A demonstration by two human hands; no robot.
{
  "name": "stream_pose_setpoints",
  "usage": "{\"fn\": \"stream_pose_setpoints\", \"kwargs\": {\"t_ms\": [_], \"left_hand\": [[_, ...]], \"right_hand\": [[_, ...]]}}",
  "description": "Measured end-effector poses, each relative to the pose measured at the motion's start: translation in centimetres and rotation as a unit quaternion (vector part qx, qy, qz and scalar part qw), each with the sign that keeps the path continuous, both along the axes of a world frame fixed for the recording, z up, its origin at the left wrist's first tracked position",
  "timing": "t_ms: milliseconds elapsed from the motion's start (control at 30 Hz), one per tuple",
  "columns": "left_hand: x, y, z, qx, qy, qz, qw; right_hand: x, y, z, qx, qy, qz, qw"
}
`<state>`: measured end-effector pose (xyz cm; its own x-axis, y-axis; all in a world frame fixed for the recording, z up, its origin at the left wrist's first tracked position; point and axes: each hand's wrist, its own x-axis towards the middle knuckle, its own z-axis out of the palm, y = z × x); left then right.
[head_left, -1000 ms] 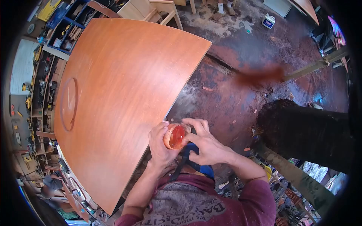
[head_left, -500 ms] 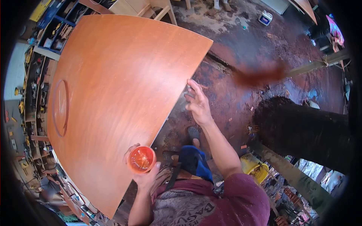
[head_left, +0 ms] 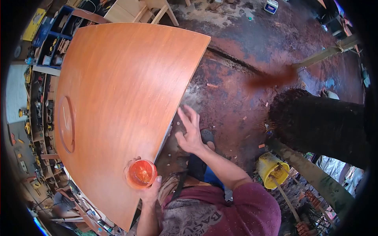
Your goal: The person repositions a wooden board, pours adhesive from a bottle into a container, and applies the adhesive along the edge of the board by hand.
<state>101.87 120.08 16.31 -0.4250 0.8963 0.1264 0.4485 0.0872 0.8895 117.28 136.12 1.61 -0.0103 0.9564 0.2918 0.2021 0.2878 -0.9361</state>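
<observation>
My left hand [head_left: 151,192] is wrapped round an orange plastic cup [head_left: 142,174], seen from above with a wet-looking, shiny orange inside. The cup is over the near part of a large reddish-brown wooden panel [head_left: 122,86]. My right hand [head_left: 191,131] has its fingers spread, with nothing in them. It is beside the panel's right edge, its fingertips close to that edge; whether they touch it I cannot tell. On the panel's left side lies a thin brown strip bent into an oval loop [head_left: 73,135].
Blue trays [head_left: 55,39] with small items stand at the far left. Shelves of tools [head_left: 39,102] line the left side. Beyond the panel is a pale wooden piece of furniture [head_left: 130,11]. A yellow bucket [head_left: 271,167] and a dark thick post [head_left: 315,122] are at right.
My right hand has drawn back toward me along the panel's edge, its fingers still apart. The cup stays in my left hand. The view has shifted slightly.
</observation>
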Motion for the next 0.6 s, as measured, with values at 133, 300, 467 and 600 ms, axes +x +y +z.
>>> {"fn": "stream_pose_setpoints", "kwargs": {"t_ms": [133,300,467,600], "left_hand": [[0.1,-0.5,0.0,-0.006,-0.005,-0.007,1.000],[0.5,0.1,0.4,-0.010,0.024,-0.036,0.999],[-0.2,-0.4,0.4,-0.017,0.071,-0.051,0.996],[1.0,-0.3,0.7,-0.016,0.044,-0.030,0.998]], "right_hand": [[1.5,1.6,0.1,0.011,-0.001,-0.051,0.999],[1.1,3.7,0.4,0.024,-0.012,-0.007,1.000],[0.7,-3.0,0.4,0.034,-0.001,0.078,0.996],[1.8,2.4,0.2,-0.010,0.007,0.005,1.000]]}}
